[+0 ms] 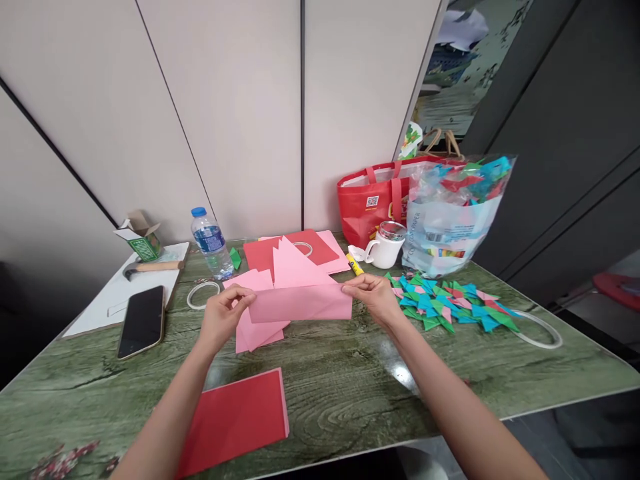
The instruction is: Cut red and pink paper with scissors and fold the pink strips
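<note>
Green wood-look table [340,393] below; red-topped paper stack [235,417] at 7 o'clock from the grip, loose pink sheets [295,263] showing at 12 past the held piece. Pink paper strip [301,305] spans between the hands, long axis 9-to-3, both hands about equally near. Left hand [224,317] is pinched on its 9 o'clock end, right hand [375,298] on its corner at 2. Strip looks plain, near flat, faint slanted line toward 4; single or folded, can't tell
</note>
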`<state>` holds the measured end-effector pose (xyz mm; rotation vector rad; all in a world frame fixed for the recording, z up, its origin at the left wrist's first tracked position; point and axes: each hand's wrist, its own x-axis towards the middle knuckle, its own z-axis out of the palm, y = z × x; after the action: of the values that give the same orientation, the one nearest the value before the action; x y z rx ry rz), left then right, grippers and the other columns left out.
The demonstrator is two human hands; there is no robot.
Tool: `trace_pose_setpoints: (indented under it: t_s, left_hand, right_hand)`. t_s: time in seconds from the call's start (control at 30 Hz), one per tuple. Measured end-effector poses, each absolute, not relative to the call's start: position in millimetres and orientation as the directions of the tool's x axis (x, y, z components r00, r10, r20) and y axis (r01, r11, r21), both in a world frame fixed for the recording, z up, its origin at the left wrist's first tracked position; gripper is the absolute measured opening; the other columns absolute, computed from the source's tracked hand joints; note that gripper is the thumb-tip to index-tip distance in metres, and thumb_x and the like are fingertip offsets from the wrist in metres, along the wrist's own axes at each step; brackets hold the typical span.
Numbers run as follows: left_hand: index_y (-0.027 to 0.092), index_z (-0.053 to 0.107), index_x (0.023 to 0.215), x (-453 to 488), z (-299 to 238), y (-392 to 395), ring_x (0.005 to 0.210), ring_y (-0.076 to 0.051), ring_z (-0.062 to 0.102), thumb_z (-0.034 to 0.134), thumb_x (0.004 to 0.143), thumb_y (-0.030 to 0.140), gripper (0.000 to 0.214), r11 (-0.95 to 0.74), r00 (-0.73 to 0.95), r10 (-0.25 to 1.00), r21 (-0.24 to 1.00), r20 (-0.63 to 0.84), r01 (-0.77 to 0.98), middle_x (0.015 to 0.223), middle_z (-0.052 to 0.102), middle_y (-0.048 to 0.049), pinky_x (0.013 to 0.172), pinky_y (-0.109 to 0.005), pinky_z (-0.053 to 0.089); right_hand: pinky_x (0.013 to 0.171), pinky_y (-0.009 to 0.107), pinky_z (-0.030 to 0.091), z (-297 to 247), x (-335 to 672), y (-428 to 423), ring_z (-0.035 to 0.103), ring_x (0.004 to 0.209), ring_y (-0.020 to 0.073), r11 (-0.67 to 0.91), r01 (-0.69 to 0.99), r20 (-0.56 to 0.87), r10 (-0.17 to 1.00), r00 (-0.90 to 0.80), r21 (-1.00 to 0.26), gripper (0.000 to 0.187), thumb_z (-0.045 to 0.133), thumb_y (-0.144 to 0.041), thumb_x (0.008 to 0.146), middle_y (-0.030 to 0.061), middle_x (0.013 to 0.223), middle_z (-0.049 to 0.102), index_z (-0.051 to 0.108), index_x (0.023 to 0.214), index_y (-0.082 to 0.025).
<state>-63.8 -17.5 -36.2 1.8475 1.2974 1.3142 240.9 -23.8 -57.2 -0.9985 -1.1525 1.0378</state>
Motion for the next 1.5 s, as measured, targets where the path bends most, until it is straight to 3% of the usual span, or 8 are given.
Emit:
trace_pose_setpoints:
  t_s: [0.17,0.4,0.63,0.77,0.87,1.07,1.33,1.5]
  left_hand:
    - [0.018,0.066,0.069,-70.0,-28.8,-42.6,0.066,-0.014,0.054,0.059,0.075,0.031,0.016,-0.459,0.094,0.871,0.728,0.483,0.509,0.068,0.062,-0.0002,0.063,-0.024,0.041]
    - [0.016,0.067,0.073,-73.5,-18.5,-69.4,0.065,-0.013,0.053,0.059,0.075,0.031,0.017,-0.478,0.095,0.858,0.718,0.504,0.507,0.070,0.063,-0.0013,0.060,-0.024,0.041]
    - [0.017,0.065,0.073,-79.5,-20.4,-73.3,0.069,-0.014,0.055,0.058,0.078,0.027,0.013,-0.566,0.243,0.819,0.663,0.519,0.490,0.073,0.064,-0.0030,0.064,-0.027,0.043]
    - [0.019,0.067,0.076,-80.3,-33.4,-64.4,0.075,-0.015,0.057,0.057,0.080,0.022,0.012,-0.693,0.343,0.714,0.543,0.610,0.475,0.080,0.063,-0.0046,0.067,-0.027,0.045]
    - [0.022,0.068,0.083,-83.7,-49.6,-59.9,0.077,-0.013,0.057,0.054,0.082,0.017,0.015,-0.773,0.415,0.619,0.421,0.667,0.474,0.083,0.060,-0.0043,0.065,-0.024,0.045]
    - [0.021,0.063,0.098,-98.0,-83.8,-66.2,0.077,-0.010,0.058,0.041,0.087,0.013,0.026,-0.841,0.689,0.540,0.265,0.484,0.472,0.089,0.059,-0.0058,0.066,-0.019,0.045]
    - [0.020,0.061,0.104,-100.4,-82.1,-82.0,0.085,-0.015,0.058,0.028,0.091,0.015,0.036,-0.859,0.827,0.513,0.131,0.230,0.496,0.096,0.061,-0.0081,0.075,-0.025,0.046]
    - [0.020,0.060,0.105,-100.2,-81.1,-82.9,0.093,-0.018,0.056,0.026,0.091,0.018,0.037,-0.891,0.876,0.453,0.075,0.164,0.447,0.102,0.063,-0.0099,0.086,-0.032,0.043]
  right_hand:
    - [0.058,0.025,0.048,-46.4,240.7,-44.1,0.061,0.056,0.0119,0.243,-0.103,0.238,0.969,0.061,-0.965,0.018,0.079,-0.027,0.053,0.0014,0.063,0.070,0.068,0.063,-0.017]
    - [0.059,0.025,0.047,-38.5,237.4,-61.5,0.059,0.055,0.0106,0.215,-0.126,0.213,0.977,0.028,-0.968,0.020,0.078,-0.028,0.053,0.0005,0.062,0.069,0.068,0.065,-0.016]
    - [0.065,0.029,0.046,-40.4,244.5,-59.8,0.061,0.061,0.0128,0.191,-0.044,0.195,0.973,-0.121,-0.981,0.020,0.077,-0.030,0.057,0.0012,0.067,0.069,0.067,0.067,-0.016]
    - [0.080,0.035,0.044,-50.1,252.4,-46.4,0.062,0.086,0.0180,0.330,0.024,0.314,0.918,-0.243,-0.944,0.017,0.075,-0.032,0.060,0.0051,0.088,0.069,0.067,0.066,-0.018]
    - [0.080,0.033,0.041,-63.7,260.1,-37.4,0.056,0.085,0.0157,0.451,0.117,0.395,0.859,-0.324,-0.885,0.016,0.076,-0.033,0.061,0.0032,0.087,0.061,0.067,0.062,-0.019]
    - [0.074,0.029,0.039,-94.3,269.6,-44.4,0.049,0.077,0.0137,0.468,0.272,0.276,0.803,-0.529,-0.841,0.020,0.072,-0.038,0.065,-0.0002,0.076,0.048,0.068,0.064,-0.018]
    - [0.080,0.032,0.039,-103.2,268.4,-61.3,0.049,0.084,0.0163,0.564,0.410,0.191,0.724,-0.663,-0.717,0.024,0.063,-0.040,0.075,0.0032,0.082,0.054,0.068,0.065,-0.019]
    - [0.082,0.033,0.039,-99.5,269.0,-66.2,0.050,0.087,0.0168,0.654,0.441,0.208,0.674,-0.709,-0.615,0.021,0.059,-0.037,0.079,0.0049,0.086,0.058,0.070,0.071,-0.020]
